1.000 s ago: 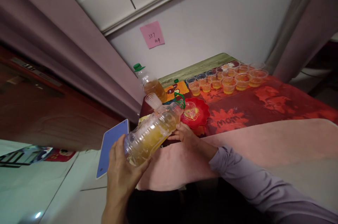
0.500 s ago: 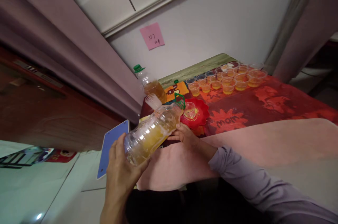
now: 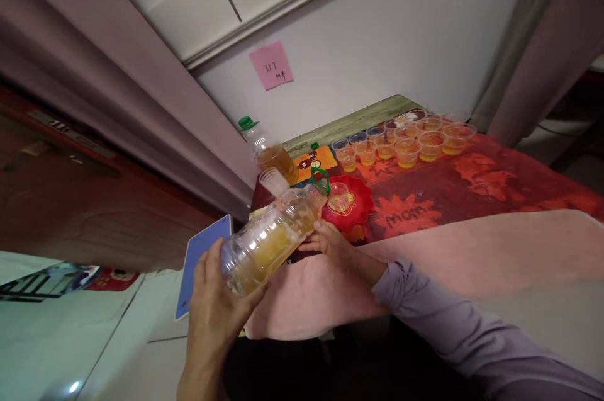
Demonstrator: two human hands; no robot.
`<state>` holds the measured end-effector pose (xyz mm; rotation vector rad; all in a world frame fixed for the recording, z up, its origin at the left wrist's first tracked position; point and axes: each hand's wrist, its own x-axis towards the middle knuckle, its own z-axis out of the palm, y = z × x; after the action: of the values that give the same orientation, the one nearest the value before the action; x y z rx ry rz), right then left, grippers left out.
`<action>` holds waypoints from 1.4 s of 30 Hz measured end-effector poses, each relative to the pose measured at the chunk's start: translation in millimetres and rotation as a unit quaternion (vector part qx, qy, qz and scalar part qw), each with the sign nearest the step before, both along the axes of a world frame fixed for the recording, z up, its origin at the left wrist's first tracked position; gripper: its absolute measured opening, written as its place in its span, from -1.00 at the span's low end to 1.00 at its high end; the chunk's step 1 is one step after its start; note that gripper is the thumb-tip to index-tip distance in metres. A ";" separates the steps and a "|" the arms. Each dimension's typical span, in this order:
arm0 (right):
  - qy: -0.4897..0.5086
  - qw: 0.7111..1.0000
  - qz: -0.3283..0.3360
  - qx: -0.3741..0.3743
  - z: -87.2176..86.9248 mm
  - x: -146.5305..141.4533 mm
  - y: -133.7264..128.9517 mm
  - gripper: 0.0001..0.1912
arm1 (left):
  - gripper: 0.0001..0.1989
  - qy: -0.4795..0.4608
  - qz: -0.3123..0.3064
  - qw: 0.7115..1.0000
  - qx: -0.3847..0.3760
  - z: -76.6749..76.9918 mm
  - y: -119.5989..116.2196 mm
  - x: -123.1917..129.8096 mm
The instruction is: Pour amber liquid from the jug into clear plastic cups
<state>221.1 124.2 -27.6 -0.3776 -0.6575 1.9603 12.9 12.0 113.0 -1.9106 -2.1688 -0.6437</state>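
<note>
A large clear plastic bottle (image 3: 271,240) of yellow liquid lies tilted in the air, its neck toward the red scalloped plate (image 3: 361,203). My left hand (image 3: 219,294) grips the bottle's base. Near the neck, my right hand (image 3: 333,242) supports it from below, fingers curled against the plastic. A green handle (image 3: 321,180) sticks up by the neck. On the plate stands a clear plastic cup (image 3: 338,195), just past the bottle's mouth; whether liquid is flowing is too small to tell. Behind the bottle is a stack of clear cups (image 3: 274,180).
Several cups holding orange-yellow liquid (image 3: 407,150) stand in rows at the table's back. A second bottle (image 3: 274,155) with a green cap is at the back left, and a loose green cap (image 3: 314,146) lies nearby. A pink cloth (image 3: 453,256) covers the front edge.
Both hands and the bottle hold almost the same pose. The view has shifted very slightly.
</note>
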 end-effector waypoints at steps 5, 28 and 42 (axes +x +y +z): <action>0.007 1.000 0.004 0.002 -1.8 -0.6 1.0 -0.38 | 0.11 0.006 -0.001 1.000 -0.002 2.2 -1.1 0.1; 0.008 1.000 0.015 0.017 -5.3 -0.2 2.0 -0.34 | 0.14 0.000 0.000 1.000 -0.005 4.6 -1.4 2.1; 0.004 1.000 0.015 0.011 -4.5 0.2 1.6 -0.33 | 0.15 0.007 0.002 1.000 -0.009 6.2 -1.0 2.5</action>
<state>221.3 125.8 -32.0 -0.3484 -0.6836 1.9791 15.4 11.1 119.2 -1.9126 -2.1757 -0.6100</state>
